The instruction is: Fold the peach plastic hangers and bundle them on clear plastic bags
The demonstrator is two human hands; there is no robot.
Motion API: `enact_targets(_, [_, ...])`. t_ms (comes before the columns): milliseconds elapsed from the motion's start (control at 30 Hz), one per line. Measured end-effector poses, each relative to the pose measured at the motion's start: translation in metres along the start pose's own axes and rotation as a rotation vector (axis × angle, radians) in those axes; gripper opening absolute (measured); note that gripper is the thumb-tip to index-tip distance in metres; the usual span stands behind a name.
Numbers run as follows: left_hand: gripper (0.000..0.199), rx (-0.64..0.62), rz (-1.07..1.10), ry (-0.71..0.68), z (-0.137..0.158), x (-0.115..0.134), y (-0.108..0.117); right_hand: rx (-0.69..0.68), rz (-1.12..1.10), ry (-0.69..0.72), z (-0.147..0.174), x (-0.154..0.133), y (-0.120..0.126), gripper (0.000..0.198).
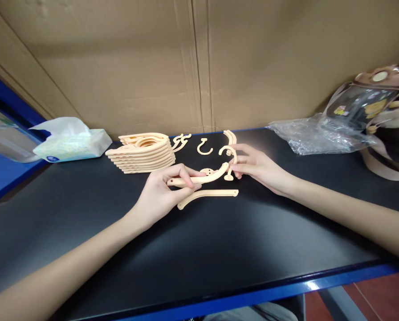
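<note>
My left hand (173, 189) pinches a curved cream hanger arm (213, 177) near its left part, held above the black table (253, 249). Between finger and thumb of my right hand (249, 165) is a cream hanger hook (234, 157), its curve upward and its knobbed foot pointing down beside the arm's right end. Just below, another hanger arm (216, 193) lies on the table. A small round piece with holes (207, 171) shows behind the held arm, partly hidden by it. Beyond my hands lies a loose hook (204, 147).
A stack of cream folded hangers (142, 156) stands left of centre, with several hooks (181, 141) beside it. More curved arms (230, 137) lie behind my right hand. A tissue pack (74, 142) is at left; a plastic bag (319, 133) and strapped bottle (369, 100) sit at right. Cardboard (136, 67) closes the back.
</note>
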State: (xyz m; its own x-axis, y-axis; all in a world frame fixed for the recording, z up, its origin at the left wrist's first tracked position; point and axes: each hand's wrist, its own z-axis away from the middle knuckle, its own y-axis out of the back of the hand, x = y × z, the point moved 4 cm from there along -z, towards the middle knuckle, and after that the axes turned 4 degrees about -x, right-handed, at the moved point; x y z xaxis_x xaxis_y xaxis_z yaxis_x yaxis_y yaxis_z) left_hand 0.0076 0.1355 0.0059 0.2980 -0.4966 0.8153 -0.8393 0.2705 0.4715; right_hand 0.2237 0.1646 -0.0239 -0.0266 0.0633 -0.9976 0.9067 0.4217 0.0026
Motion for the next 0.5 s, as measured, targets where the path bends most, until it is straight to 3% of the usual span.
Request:
enact_targets(200, [0.014,-0.083,-0.155,-0.033,-0.0026,0.0001,0.0025,-0.002,-0.002,-0.018,0.0013,-0.0004,-0.0001,0.055])
enact_targets(500, [0.017,-0.064,-0.287,-0.104,-0.0031,-0.0008,0.0077,0.014,0.008,-0.004,0.002,-0.0002,0.0011,0.051])
